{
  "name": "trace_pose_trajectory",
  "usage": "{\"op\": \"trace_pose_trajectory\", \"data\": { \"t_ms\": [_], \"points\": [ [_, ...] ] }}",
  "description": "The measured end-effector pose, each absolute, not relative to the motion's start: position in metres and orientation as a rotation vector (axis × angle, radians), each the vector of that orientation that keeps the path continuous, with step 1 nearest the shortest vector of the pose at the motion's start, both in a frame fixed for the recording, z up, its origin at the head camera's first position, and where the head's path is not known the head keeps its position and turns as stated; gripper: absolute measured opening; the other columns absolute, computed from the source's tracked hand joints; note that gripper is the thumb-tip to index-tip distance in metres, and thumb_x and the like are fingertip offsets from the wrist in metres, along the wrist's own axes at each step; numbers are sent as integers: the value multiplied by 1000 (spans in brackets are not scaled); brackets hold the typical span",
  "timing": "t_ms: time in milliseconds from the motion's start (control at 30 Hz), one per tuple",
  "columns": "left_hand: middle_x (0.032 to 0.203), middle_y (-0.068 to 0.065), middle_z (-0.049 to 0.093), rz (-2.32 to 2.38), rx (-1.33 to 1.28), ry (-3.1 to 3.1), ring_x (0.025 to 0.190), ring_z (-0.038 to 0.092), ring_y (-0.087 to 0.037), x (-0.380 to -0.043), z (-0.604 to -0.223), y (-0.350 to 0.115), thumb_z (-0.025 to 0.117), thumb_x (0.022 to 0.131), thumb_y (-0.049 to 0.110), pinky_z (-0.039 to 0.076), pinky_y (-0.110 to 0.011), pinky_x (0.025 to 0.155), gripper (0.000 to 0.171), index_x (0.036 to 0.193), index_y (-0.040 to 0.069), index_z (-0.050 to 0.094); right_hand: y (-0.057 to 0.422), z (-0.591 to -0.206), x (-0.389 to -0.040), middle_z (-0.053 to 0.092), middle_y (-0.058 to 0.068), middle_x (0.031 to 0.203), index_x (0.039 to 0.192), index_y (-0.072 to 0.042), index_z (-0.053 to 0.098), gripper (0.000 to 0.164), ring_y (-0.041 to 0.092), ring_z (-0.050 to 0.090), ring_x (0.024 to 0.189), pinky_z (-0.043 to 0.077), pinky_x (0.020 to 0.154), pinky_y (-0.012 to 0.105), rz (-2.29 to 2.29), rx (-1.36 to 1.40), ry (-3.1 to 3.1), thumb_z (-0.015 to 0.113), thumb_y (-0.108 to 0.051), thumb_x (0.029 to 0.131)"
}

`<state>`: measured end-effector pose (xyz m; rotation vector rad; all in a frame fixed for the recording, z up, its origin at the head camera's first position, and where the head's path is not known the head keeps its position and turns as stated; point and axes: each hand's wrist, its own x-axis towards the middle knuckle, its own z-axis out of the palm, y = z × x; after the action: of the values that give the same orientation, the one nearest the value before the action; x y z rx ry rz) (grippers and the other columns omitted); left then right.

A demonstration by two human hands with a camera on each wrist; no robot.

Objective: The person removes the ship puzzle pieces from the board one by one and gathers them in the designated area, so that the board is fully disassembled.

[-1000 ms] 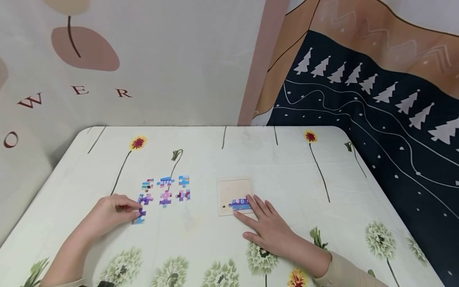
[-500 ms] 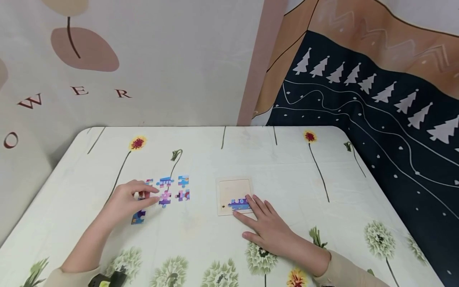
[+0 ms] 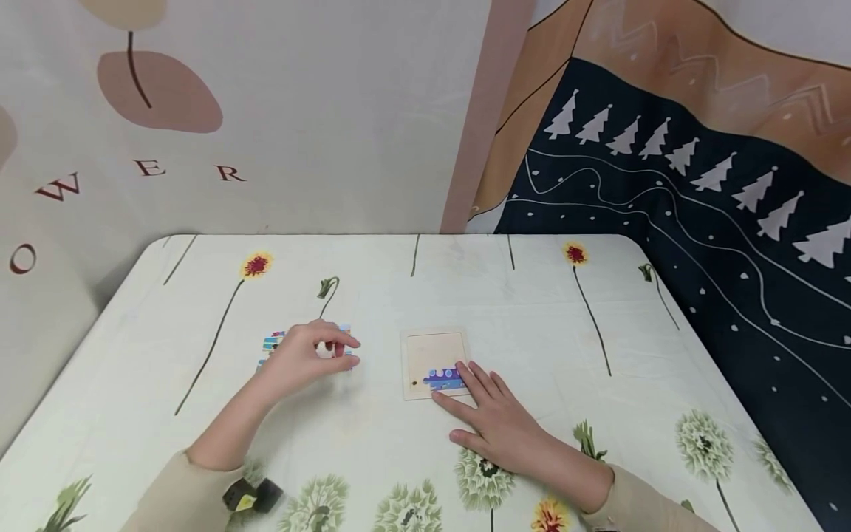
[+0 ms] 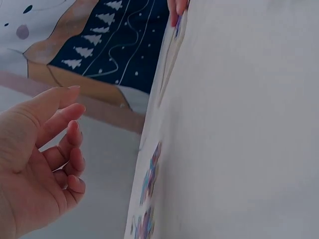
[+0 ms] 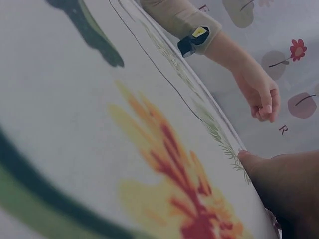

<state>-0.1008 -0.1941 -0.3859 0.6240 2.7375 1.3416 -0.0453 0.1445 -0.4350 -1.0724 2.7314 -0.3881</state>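
My left hand (image 3: 309,360) hovers over a group of colourful jigsaw pieces (image 3: 272,342) on the table, hiding most of them. Its thumb and fingers are loosely bent with a gap between them. In the left wrist view the left hand (image 4: 42,159) holds nothing and is raised beside jigsaw pieces (image 4: 150,174). Flat and spread, my right hand (image 3: 499,425) rests at the lower right corner of a pale square puzzle tray (image 3: 435,347). Its fingertips touch the tray edge and a purple-blue puzzle section (image 3: 444,378) lying inside along the bottom.
A white cloth with printed flowers covers the table (image 3: 532,310). A pale printed curtain (image 3: 332,111) hangs behind, and a dark one with white trees (image 3: 665,199) stands at the right. A small black device (image 3: 253,496) sits on the left sleeve.
My left hand has moved right, from the leftmost pieces across the group to its right side, and now covers most of it. The right hand and tray stay put.
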Motion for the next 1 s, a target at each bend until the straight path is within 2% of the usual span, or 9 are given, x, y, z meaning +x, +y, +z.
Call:
{"op": "trace_pose_trajectory", "data": {
  "t_ms": [167, 367, 600, 800, 1000],
  "points": [
    [74, 8, 58, 1312, 662, 2674, 76, 52, -20, -108, -389, -170, 78, 81, 18, 42, -31, 63, 20, 97, 7, 75, 144, -434, -45, 0, 11, 159, 151, -36, 24, 56, 27, -6, 144, 7, 110, 54, -393, -1050, 2720, 35, -54, 99],
    [76, 11, 62, 1273, 761, 2621, 78, 53, -17, -116, -400, -146, 79, 80, 20, 43, -32, 67, 20, 96, 8, 76, 143, -432, -45, 0, 11, 159, 151, -37, 25, 56, 27, -5, 144, 8, 110, 56, -385, -1039, 2716, 34, -55, 99],
    [86, 6, 69, 1263, 903, 2540, 83, 57, -16, -125, -411, -125, 78, 80, 18, 44, -34, 74, 18, 95, 8, 76, 144, -432, -45, 1, 12, 159, 151, -36, 25, 56, 28, -5, 144, 9, 110, 56, -387, -1055, 2722, 34, -55, 99],
    [91, 3, 69, 1244, 974, 2493, 86, 58, -13, -131, -422, -112, 78, 80, 16, 46, -32, 80, 19, 97, 7, 75, 144, -433, -45, 0, 11, 159, 152, -37, 23, 56, 27, -6, 144, 8, 110, 56, -391, -1061, 2719, 34, -54, 99],
    [88, 6, 68, 1210, 994, 2548, 83, 53, -13, -129, -429, -102, 80, 78, 15, 42, -32, 76, 18, 95, 8, 76, 145, -433, -45, 0, 11, 159, 151, -36, 24, 56, 28, -5, 144, 9, 109, 56, -401, -1065, 2722, 35, -54, 99]
  ]
}}
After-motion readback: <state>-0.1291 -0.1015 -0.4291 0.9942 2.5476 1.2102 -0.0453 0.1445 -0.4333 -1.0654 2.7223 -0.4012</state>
